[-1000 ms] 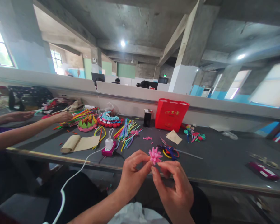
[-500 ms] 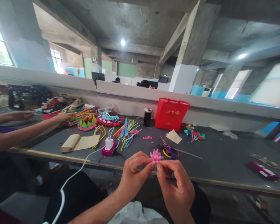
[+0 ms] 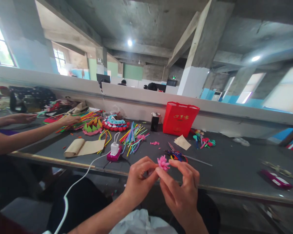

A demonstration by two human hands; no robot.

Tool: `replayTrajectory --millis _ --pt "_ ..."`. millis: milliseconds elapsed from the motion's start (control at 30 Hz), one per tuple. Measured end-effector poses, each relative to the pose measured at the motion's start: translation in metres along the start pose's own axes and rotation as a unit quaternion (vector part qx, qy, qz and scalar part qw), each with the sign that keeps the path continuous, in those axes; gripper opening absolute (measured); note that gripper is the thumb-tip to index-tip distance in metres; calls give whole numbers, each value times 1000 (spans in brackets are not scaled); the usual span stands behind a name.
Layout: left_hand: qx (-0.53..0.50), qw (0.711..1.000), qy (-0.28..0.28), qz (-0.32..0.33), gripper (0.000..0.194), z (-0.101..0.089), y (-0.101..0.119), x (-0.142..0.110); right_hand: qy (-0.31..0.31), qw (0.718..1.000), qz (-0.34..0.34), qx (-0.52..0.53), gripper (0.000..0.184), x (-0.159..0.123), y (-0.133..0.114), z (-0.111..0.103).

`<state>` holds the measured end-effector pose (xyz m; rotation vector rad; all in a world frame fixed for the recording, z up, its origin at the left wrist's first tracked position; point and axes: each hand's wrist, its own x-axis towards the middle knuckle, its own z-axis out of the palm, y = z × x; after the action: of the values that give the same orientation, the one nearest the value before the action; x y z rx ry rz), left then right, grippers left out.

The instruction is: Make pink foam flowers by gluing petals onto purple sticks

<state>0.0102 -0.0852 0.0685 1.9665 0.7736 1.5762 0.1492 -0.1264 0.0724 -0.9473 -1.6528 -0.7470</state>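
Note:
A small pink flower with many narrow petals [image 3: 163,162], its material too small to tell, is held up over the table's front edge. My left hand [image 3: 142,182] pinches it low on its left side between thumb and index finger. The thumb and index finger of my right hand [image 3: 180,188] sit around its lower and right sides, touching it. Its underside is hidden by the fingertips. Just beyond lie blue-handled pliers or scissors [image 3: 177,156], partly overlapped by my right fingers. Small pink pieces [image 3: 154,143] rest farther back on the table.
Colourful pipe-cleaner-like strips [image 3: 134,138] lie left of centre, near a charger on a purple power block [image 3: 114,156]. A paper roll [image 3: 84,148] is farther left. A red bag [image 3: 180,118] stands at the back. At left, a co-worker's hand [image 3: 69,120] reaches over more strips.
My right thumb and index finger have spread from a pinch under the flower to around its lower and right sides. The flower is slightly turned. My left hand keeps its pinch.

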Motion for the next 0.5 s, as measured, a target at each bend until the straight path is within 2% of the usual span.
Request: replayTrajectory --millis 133,233,400,500 --pt "24 999 -19 -12 13 0 -2 -1 -3 1000 17 24 14 -2 2 -5" --pt "40 998 -25 -37 19 0 -5 -1 8 994 68 82 15 -2 8 -14" --pt "24 997 -27 -73 24 -3 -11 0 104 965 179 161 8 4 24 -30" --pt "-3 995 -24 -97 24 -7 -15 1 147 944 255 147 1 -6 40 -50"
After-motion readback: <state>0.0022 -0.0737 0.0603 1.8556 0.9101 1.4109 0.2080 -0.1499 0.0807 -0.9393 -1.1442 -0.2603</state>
